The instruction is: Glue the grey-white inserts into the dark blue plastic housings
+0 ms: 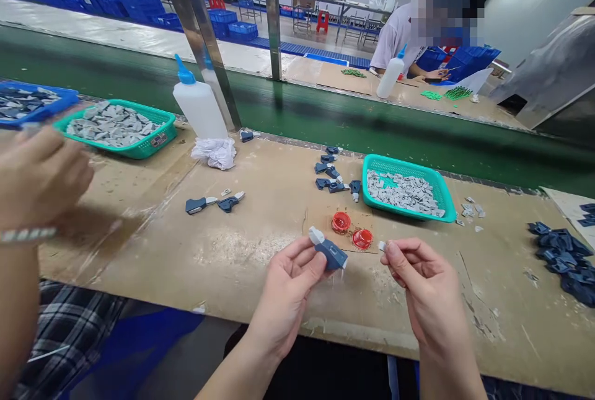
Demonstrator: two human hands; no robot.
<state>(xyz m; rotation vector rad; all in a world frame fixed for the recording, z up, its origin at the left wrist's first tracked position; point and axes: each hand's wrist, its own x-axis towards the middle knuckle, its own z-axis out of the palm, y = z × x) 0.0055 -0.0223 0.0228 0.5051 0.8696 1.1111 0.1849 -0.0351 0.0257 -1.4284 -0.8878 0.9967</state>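
My left hand [290, 282] is closed on a dark blue plastic part [329, 252] with a light grey piece at its upper end, held just above the table's front edge. My right hand [425, 282] pinches a tiny grey piece [382, 245] between thumb and fingertips, a little to the right of the blue part. Two small red caps [351, 230] sit on the table just behind my hands. A teal basket [445, 201] of grey pieces stands behind them to the right.
Finished blue parts [332, 175] lie left of the basket, two more [214, 203] further left, and a pile [562, 257] at the right. A white squeeze bottle [199, 105] and crumpled tissue [214, 152] stand at the back. A neighbour's hand [39, 180] is at the left, near another teal basket [153, 144]. A person works across the green conveyor [325, 118].
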